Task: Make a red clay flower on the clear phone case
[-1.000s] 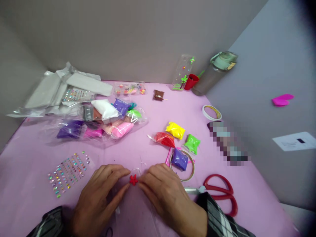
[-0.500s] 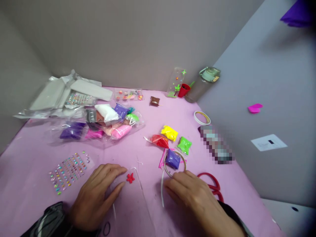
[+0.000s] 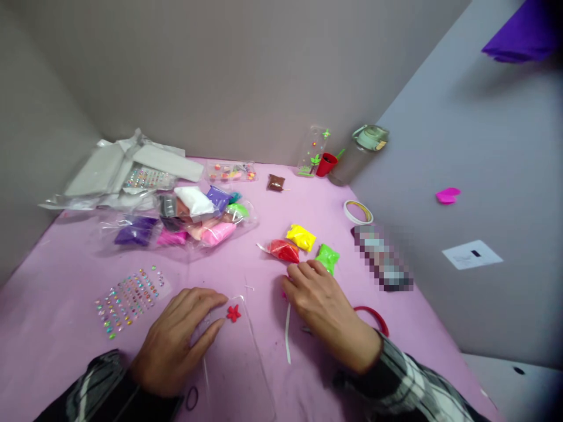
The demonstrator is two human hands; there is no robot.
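A clear phone case (image 3: 241,363) lies flat in front of me, with a small red clay flower (image 3: 233,313) near its top edge. My left hand (image 3: 176,337) rests over the case's left edge, thumb and index finger stretched apart beside the flower. Right of the case, my right hand (image 3: 319,305) is lowered to the table with its fingers curled; whatever is under the fingertips is hidden. A white strip (image 3: 288,340) trails below that hand. Just beyond it lie red (image 3: 284,250), yellow (image 3: 301,237) and green (image 3: 328,258) clay packets.
Red-handled scissors (image 3: 376,319) lie partly behind my right forearm. At left are a gem sticker sheet (image 3: 127,299) and a bag of clay packets (image 3: 193,228). A tape roll (image 3: 358,212), a bottle (image 3: 358,155), a red cup (image 3: 326,164) and a decorated case (image 3: 311,152) stand farther right.
My right hand has moved forward and slightly left, now covering the purple packet and the ring around it. My left hand stays by the case.
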